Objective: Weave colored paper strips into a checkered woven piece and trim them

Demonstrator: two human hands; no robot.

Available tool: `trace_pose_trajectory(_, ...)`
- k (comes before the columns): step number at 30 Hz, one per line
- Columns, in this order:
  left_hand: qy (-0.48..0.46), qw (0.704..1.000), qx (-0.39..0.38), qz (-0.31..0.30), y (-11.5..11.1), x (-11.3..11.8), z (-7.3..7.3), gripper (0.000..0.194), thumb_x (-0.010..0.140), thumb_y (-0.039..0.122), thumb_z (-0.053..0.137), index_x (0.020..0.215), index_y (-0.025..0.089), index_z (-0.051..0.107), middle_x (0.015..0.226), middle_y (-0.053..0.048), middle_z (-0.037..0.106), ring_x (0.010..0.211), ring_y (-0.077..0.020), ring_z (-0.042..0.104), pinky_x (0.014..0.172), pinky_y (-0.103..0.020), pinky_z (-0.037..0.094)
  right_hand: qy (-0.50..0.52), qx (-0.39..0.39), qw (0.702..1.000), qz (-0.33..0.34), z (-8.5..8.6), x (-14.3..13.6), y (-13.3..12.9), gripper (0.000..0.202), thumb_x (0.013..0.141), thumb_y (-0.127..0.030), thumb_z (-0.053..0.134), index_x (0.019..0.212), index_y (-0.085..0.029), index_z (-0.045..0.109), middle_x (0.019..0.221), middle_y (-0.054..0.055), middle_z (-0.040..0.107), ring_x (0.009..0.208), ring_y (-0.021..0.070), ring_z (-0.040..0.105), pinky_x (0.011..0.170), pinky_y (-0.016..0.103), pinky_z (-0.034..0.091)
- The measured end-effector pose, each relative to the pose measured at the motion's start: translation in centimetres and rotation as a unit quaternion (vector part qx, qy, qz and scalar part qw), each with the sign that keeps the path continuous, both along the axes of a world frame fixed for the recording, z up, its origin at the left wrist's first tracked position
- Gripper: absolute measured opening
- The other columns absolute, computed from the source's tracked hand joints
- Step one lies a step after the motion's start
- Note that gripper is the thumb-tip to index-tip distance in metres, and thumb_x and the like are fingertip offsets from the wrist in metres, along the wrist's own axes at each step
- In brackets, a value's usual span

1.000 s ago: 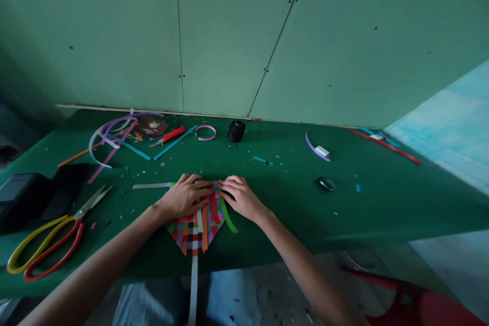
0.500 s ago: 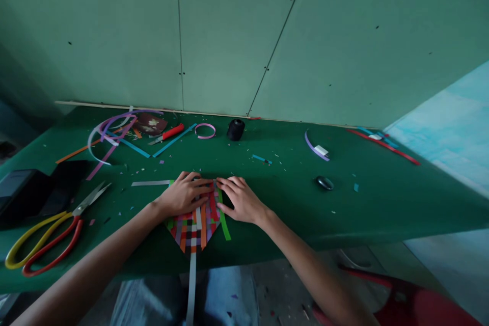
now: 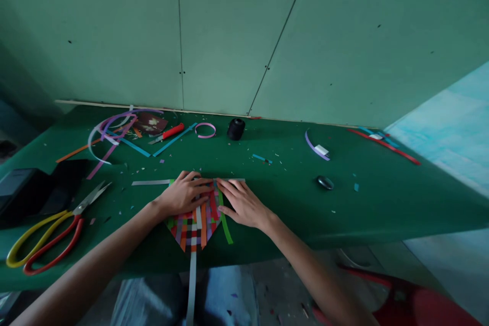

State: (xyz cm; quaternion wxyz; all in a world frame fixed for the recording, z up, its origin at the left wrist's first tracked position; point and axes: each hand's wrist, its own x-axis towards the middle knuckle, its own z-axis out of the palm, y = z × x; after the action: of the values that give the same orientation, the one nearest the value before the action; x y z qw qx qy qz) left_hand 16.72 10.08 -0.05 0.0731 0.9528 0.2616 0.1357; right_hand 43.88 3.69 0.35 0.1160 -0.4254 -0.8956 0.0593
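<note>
A woven piece of coloured strips (image 3: 196,232) lies at the table's near edge. My left hand (image 3: 185,194) rests on its upper left part with the fingers spread. At the upper right corner, my right hand (image 3: 241,204) touches the weave with its fingertips, thumb apart from the fingers. A green strip (image 3: 225,224) sticks out below my right hand. One grey strip (image 3: 192,285) hangs from the lower point over the table edge, and another grey strip (image 3: 151,183) reaches out to the left. A pale strip end shows beyond my right fingers.
Scissors (image 3: 63,229) and a black case (image 3: 28,193) lie at the left. Behind are loose strips (image 3: 110,137), a red-handled cutter (image 3: 172,131), a pink ring (image 3: 205,131) and a black spool (image 3: 236,129). A dark oval object (image 3: 324,182) lies at the right.
My right hand has shifted slightly right and down, and a pale strip end now shows above its fingers. The green strip has moved slightly. My left hand stays in place.
</note>
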Motion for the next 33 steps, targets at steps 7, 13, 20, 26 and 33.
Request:
trace_pose_trajectory(7, -0.002, 1.000, -0.002, -0.002, 0.06, -0.08, -0.11, 0.043, 0.109, 0.050, 0.042, 0.142, 0.035, 0.066, 0.154, -0.002, 0.060, 0.129, -0.0318, 0.051, 0.105, -0.050, 0.038, 0.014, 0.004, 1.000, 0.005, -0.08, -0.09, 0.65, 0.070, 0.102, -0.061, 0.058, 0.159, -0.021, 0.046, 0.157, 0.015, 0.055, 0.136, 0.0388, 0.052, 0.113, 0.063, 0.045)
trace_pose_trajectory(13, -0.004, 1.000, -0.002, -0.001, 0.02, -0.08, -0.14, 0.044, 0.109, 0.050, 0.041, 0.143, 0.037, 0.065, 0.155, -0.002, 0.060, 0.130, -0.0319, 0.051, 0.104, -0.050, 0.039, 0.009, -0.001, 1.000, 0.006, -0.07, 0.22, 0.62, 0.072, 0.103, -0.061, 0.055, 0.163, -0.024, 0.041, 0.162, 0.012, 0.050, 0.132, 0.0392, 0.052, 0.108, 0.062, 0.047)
trace_pose_trajectory(20, -0.007, 1.000, -0.001, -0.002, 0.09, -0.12, -0.23, 0.042, 0.109, 0.050, 0.043, 0.142, 0.037, 0.065, 0.154, -0.001, 0.060, 0.130, -0.0314, 0.051, 0.104, -0.049, 0.038, 0.005, 0.003, 1.000, 0.003, -0.41, 0.15, 0.63, 0.071, 0.103, -0.058, 0.056, 0.163, -0.023, 0.040, 0.164, 0.012, 0.048, 0.131, 0.0399, 0.052, 0.107, 0.062, 0.045)
trace_pose_trajectory(26, 0.005, 1.000, -0.005, -0.006, 0.16, -0.13, -0.08, 0.041, 0.109, 0.047, 0.043, 0.142, 0.037, 0.065, 0.155, -0.001, 0.060, 0.130, -0.0313, 0.051, 0.104, -0.050, 0.038, 0.013, -0.011, 1.000, -0.012, -0.30, 0.32, 0.62, 0.074, 0.100, -0.058, 0.062, 0.163, -0.026, 0.039, 0.163, 0.011, 0.049, 0.131, 0.0398, 0.051, 0.108, 0.062, 0.043)
trace_pose_trajectory(33, -0.008, 1.000, 0.000, -0.003, 0.23, -0.24, -0.46, 0.042, 0.108, 0.048, 0.045, 0.143, 0.038, 0.065, 0.154, -0.002, 0.061, 0.129, -0.0305, 0.051, 0.106, -0.049, 0.038, 0.025, 0.004, 0.999, -0.021, -0.60, 0.23, 0.61, 0.073, 0.096, -0.059, 0.067, 0.159, -0.029, 0.045, 0.161, 0.010, 0.052, 0.129, 0.0390, 0.052, 0.110, 0.062, 0.041)
